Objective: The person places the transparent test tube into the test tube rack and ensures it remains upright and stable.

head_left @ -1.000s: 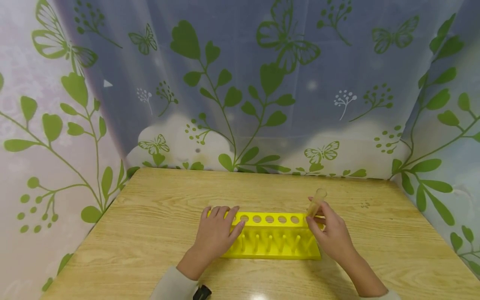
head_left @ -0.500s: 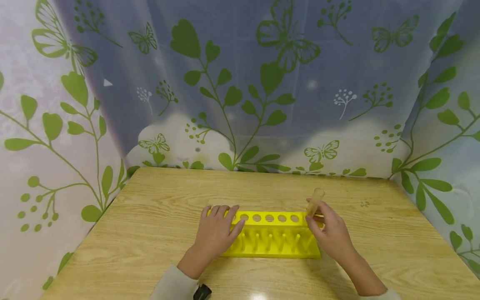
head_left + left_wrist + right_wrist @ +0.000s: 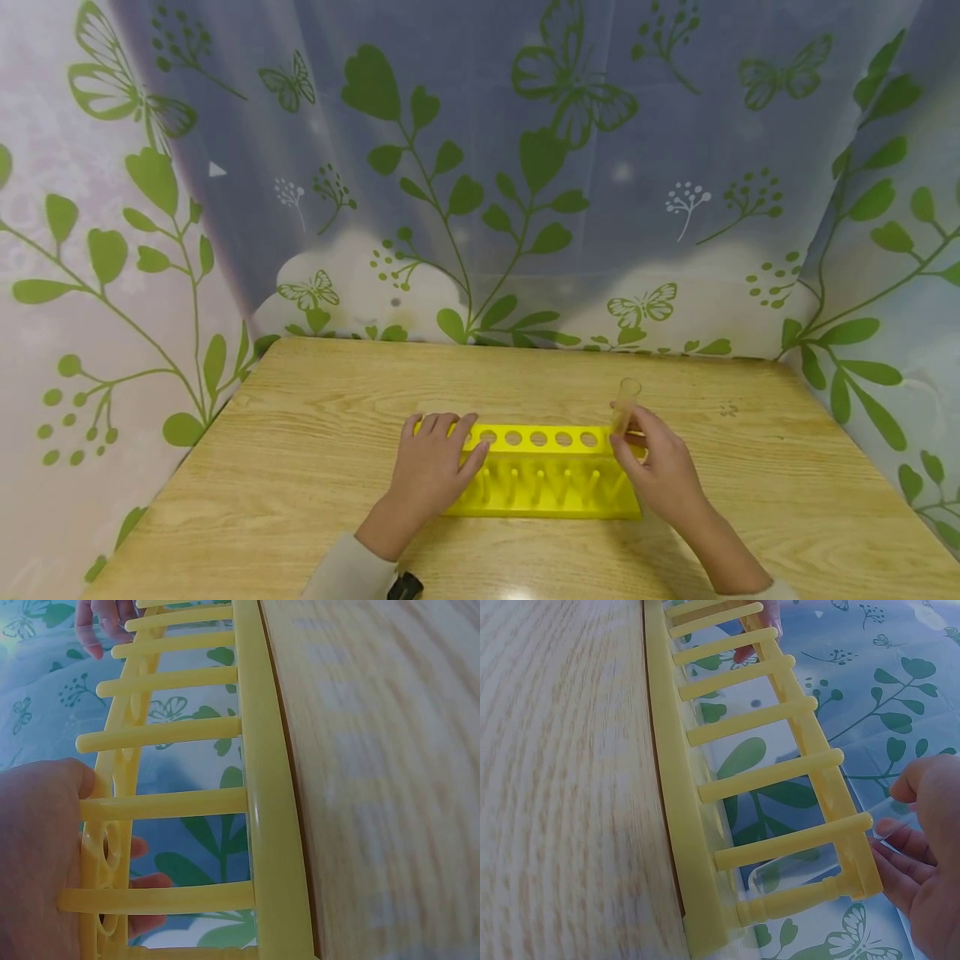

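A yellow test tube rack (image 3: 538, 505) stands on the table, with a row of round holes along its top rail and upright pegs in front. My left hand (image 3: 429, 467) grips the left end of that rail, thumb in front and fingertips behind, as the left wrist view shows. Between thumb and fingers, my right hand (image 3: 663, 458) pinches a clear test tube (image 3: 627, 396) at the rack's right end. The tube tilts slightly, its rim up and to the right. In the right wrist view its rounded lower end (image 3: 799, 868) shows below the rail, behind the endmost pegs.
The rack rests on a light wood-grain table (image 3: 315, 392). Behind the table hangs a blue and white curtain (image 3: 480, 208) printed with green leaves and butterflies, and similar cloth flanks both sides. A black item (image 3: 405, 586) sits by the left sleeve.
The right hand has shifted slightly left with the test tube, whose upper end leans less to the right. The left hand and the rack keep their places.
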A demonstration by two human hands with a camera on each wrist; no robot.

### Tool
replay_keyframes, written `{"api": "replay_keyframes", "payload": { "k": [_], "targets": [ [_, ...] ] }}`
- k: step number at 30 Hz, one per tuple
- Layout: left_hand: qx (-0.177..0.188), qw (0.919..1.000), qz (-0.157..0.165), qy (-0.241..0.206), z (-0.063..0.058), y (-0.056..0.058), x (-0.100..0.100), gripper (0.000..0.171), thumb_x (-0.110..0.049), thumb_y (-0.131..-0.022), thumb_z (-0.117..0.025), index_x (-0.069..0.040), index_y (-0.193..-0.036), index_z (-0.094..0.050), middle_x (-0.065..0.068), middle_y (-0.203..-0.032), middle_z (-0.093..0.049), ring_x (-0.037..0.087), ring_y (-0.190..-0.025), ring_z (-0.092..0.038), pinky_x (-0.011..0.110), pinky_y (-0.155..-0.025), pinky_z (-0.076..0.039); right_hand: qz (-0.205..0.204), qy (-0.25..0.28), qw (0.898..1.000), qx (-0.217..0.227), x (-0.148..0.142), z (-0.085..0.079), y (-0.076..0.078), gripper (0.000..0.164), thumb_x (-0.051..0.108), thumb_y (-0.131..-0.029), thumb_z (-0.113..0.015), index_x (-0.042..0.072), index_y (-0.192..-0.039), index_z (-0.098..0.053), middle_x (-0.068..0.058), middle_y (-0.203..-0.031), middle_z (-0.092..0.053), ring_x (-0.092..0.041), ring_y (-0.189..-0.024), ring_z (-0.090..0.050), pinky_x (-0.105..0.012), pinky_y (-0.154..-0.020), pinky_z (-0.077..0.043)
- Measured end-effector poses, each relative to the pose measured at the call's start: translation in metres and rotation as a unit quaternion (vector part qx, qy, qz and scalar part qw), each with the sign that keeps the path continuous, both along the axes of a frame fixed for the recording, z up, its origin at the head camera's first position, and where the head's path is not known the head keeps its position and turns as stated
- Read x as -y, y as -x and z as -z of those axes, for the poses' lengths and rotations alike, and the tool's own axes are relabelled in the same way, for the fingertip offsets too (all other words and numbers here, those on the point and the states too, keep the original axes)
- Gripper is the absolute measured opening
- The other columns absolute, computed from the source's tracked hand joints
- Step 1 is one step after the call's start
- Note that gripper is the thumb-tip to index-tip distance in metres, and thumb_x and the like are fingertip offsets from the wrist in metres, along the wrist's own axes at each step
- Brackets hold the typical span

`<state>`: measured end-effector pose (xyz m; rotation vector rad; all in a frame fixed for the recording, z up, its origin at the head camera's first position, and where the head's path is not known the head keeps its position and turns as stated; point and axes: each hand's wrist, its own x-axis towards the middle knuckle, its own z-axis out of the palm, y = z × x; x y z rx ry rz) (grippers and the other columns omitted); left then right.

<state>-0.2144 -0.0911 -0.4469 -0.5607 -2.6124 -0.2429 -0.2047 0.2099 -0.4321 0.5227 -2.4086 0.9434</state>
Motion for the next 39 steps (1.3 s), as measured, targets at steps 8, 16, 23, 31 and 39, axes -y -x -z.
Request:
{"api": "replay_keyframes", "payload": {
  "k": [8, 16, 23, 31, 39],
  "targets": [
    [-0.006, 1.0, -0.001, 0.0, -0.0013, 0.0014, 0.0002, 0.043, -0.047, -0.099, -0.049, -0.017, -0.127, -0.062, 0.006, -0.113, -0.065, 0.028, -0.107, -0.059, 0.054, -0.099, -0.037, -0.004, 0.004, 1.0, -0.011, 0.0009, -0.0023, 0.0002, 0.025, -0.003, -0.09, -0.063, 0.006, -0.113, -0.058, -0.012, -0.121, -0.063, -0.028, -0.098, -0.067, -0.035, -0.076, -0.057],
    [0.006, 1.0, -0.002, 0.001, -0.002, 0.0001, 0.0003, 0.043, -0.047, -0.099, -0.048, -0.018, -0.127, -0.062, 0.005, -0.114, -0.064, 0.027, -0.108, -0.059, 0.054, -0.099, -0.037, 0.0, 0.003, 1.0, 0.003, 0.0003, -0.0014, -0.0005, 0.022, -0.001, -0.091, -0.063, 0.007, -0.112, -0.059, -0.012, -0.119, -0.063, -0.028, -0.098, -0.068, -0.036, -0.076, -0.057],
    [0.012, 0.9999, -0.001, -0.006, -0.0014, 0.0006, 0.0001, 0.044, -0.047, -0.099, -0.047, -0.017, -0.128, -0.061, 0.006, -0.114, -0.064, 0.027, -0.109, -0.058, 0.055, -0.1, -0.037, -0.001, 0.0, 1.0, 0.002, -0.0003, -0.0035, -0.0025, 0.033, 0.0, -0.092, -0.062, 0.005, -0.124, -0.057, -0.002, -0.097, -0.063, -0.022, -0.09, -0.067, -0.037, -0.076, -0.057],
    [0.018, 0.9998, -0.001, -0.001, 0.0003, 0.0017, 0.0002, 0.045, -0.049, -0.1, -0.046, -0.018, -0.129, -0.06, 0.005, -0.115, -0.064, 0.027, -0.11, -0.058, 0.055, -0.1, -0.036, 0.016, -0.022, 1.0, -0.012, -0.0008, -0.0037, -0.0027, 0.032, 0.001, -0.09, -0.065, 0.006, -0.121, -0.058, -0.001, -0.096, -0.066, -0.021, -0.09, -0.065, -0.044, -0.077, -0.054],
    [0.021, 0.9998, -0.001, -0.003, -0.0011, 0.0006, -0.0005, 0.046, -0.049, -0.099, -0.047, -0.017, -0.129, -0.061, 0.005, -0.114, -0.064, 0.028, -0.11, -0.058, 0.055, -0.099, -0.036, 0.022, -0.02, 1.0, 0.002, -0.0021, -0.0021, -0.0024, 0.026, 0.003, -0.09, -0.065, 0.005, -0.114, -0.058, -0.005, -0.096, -0.068, -0.027, -0.093, -0.066, -0.05, -0.078, -0.053]
  ]
}}
